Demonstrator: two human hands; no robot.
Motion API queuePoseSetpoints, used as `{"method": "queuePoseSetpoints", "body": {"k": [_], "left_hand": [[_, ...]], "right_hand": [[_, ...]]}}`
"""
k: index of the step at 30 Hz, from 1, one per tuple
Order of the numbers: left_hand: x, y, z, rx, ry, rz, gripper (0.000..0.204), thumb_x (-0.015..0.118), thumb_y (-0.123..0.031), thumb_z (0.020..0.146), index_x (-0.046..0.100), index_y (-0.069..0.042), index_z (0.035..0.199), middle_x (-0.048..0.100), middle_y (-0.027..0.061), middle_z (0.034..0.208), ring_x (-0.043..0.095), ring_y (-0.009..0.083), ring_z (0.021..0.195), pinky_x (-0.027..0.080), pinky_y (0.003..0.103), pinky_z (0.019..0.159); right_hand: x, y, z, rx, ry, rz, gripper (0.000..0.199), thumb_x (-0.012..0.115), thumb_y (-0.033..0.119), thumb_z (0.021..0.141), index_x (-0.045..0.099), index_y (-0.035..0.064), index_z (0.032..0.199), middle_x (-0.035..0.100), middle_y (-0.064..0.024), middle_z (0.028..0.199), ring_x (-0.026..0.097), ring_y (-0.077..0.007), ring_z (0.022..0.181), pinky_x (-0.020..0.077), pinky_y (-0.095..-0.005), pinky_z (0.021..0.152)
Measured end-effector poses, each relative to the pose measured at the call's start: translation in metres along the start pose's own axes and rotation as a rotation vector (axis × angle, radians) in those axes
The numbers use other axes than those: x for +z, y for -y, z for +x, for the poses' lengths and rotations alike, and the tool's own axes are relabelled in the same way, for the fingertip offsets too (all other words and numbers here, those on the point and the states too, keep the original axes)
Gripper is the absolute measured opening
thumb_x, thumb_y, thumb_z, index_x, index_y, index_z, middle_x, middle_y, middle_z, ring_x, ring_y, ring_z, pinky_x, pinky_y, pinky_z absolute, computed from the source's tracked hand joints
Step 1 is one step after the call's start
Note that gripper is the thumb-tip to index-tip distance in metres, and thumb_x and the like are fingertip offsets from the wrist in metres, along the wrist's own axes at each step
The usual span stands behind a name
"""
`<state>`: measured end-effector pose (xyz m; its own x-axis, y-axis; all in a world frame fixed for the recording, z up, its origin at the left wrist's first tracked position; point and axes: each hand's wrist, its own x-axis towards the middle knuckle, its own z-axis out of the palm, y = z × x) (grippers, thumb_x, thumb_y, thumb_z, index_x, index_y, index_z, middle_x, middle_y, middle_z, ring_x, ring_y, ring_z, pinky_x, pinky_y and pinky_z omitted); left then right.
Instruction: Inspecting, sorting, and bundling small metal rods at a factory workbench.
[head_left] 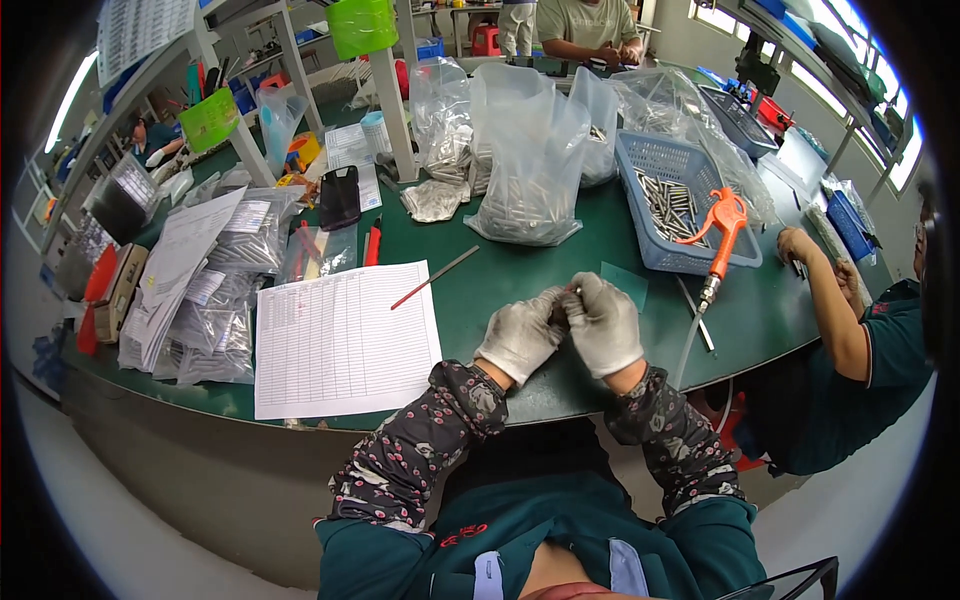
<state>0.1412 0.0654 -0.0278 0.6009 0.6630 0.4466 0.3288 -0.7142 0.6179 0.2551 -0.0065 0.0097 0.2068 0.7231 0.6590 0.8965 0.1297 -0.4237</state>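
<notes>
Both my hands wear pale grey gloves and meet over the near edge of the green table. My left hand and my right hand are pressed together at the fingertips, pinching a small thin metal part that is mostly hidden between them. A clear plastic bag of metal rods stands just beyond my hands. To the right of it sits a blue plastic basket holding several metal rods. An orange air blow gun lies across the basket's front rim.
A printed table sheet lies left of my hands, with a red pencil beside it. Stacks of bagged parts and papers fill the left side. Another person's arm rests on the table at the right; another person sits at the far end.
</notes>
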Motion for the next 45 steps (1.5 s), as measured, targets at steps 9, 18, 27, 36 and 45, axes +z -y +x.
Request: {"method": "queuePoseSetpoints", "body": {"k": [9, 18, 27, 36, 45], "left_hand": [[-0.003, -0.003, 0.003, 0.013, 0.023, 0.015, 0.034, 0.063, -0.022, 0.080, 0.059, -0.013, 0.112, 0.064, 0.0190, 0.075, 0.064, 0.0362, 0.072, 0.053, 0.045, 0.065], [0.000, 0.000, 0.005, 0.003, 0.048, 0.014, 0.036, 0.063, -0.022, 0.080, 0.058, -0.011, 0.114, 0.065, 0.0182, 0.076, 0.064, 0.0366, 0.072, 0.053, 0.044, 0.064], [0.009, 0.016, 0.003, 0.034, -0.002, 0.000, 0.038, 0.064, -0.026, 0.081, 0.058, -0.012, 0.115, 0.065, 0.0174, 0.073, 0.064, 0.0355, 0.069, 0.053, 0.043, 0.063], [-0.004, 0.002, 0.000, 0.047, 0.006, -0.039, 0.045, 0.071, -0.029, 0.076, 0.058, -0.010, 0.114, 0.066, 0.0188, 0.078, 0.064, 0.0358, 0.073, 0.053, 0.042, 0.067], [0.002, 0.004, -0.001, 0.044, -0.004, 0.011, 0.041, 0.068, -0.027, 0.077, 0.058, -0.011, 0.113, 0.065, 0.0179, 0.075, 0.065, 0.0348, 0.070, 0.054, 0.042, 0.064]], "right_hand": [[-0.002, -0.018, 0.010, 0.101, -0.061, 0.047, 0.010, 0.060, 0.017, 0.086, 0.055, 0.0080, 0.084, 0.061, -0.0135, 0.074, 0.061, -0.0346, 0.073, 0.0486, -0.0420, 0.062], [-0.002, -0.028, 0.019, 0.141, -0.171, -0.052, 0.012, 0.060, 0.019, 0.086, 0.055, 0.0079, 0.082, 0.061, -0.0136, 0.073, 0.062, -0.0337, 0.070, 0.0492, -0.0414, 0.061], [0.006, -0.005, 0.006, 0.045, -0.064, 0.046, 0.011, 0.059, 0.020, 0.086, 0.056, 0.0096, 0.084, 0.062, -0.0134, 0.073, 0.062, -0.0345, 0.072, 0.0501, -0.0420, 0.061], [-0.012, -0.024, 0.005, 0.162, -0.091, 0.012, 0.008, 0.060, 0.017, 0.085, 0.057, 0.0089, 0.083, 0.063, -0.0116, 0.080, 0.062, -0.0315, 0.078, 0.0488, -0.0403, 0.066], [-0.006, -0.003, 0.011, 0.077, 0.026, 0.046, 0.013, 0.062, 0.016, 0.086, 0.056, 0.0047, 0.083, 0.060, -0.0146, 0.073, 0.061, -0.0321, 0.069, 0.0476, -0.0366, 0.059]]}}
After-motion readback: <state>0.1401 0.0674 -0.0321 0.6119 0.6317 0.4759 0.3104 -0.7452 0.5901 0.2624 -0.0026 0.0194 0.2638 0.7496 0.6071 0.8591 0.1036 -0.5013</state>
